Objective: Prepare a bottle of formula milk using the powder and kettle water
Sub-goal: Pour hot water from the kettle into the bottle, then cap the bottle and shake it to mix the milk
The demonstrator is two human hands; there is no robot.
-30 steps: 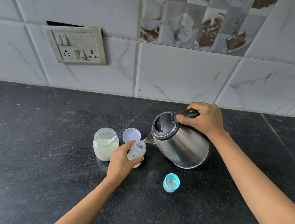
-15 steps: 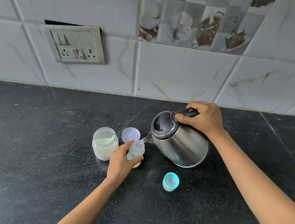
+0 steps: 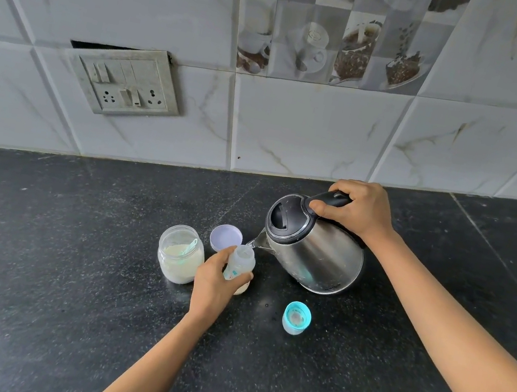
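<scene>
Steel kettle [image 3: 316, 254] is tipped, spout right over the mouth of the bottle [image 3: 240, 261], and a thin stream looks to be going in (pour step, I'd say). To do it well I'd hold a shallow tilt, spout close over the narrow neck, bottle upright, and stop at the fill mark. Right hand [image 3: 356, 209] is wrapped tight round the black handle. Left hand [image 3: 216, 281] is curled round the bottle's lower half. The bottle stands mid-worktop [image 3: 65, 265], between powder jar [image 3: 180, 254] and kettle. Teal cap [image 3: 296, 317] lies nearer the front edge.
</scene>
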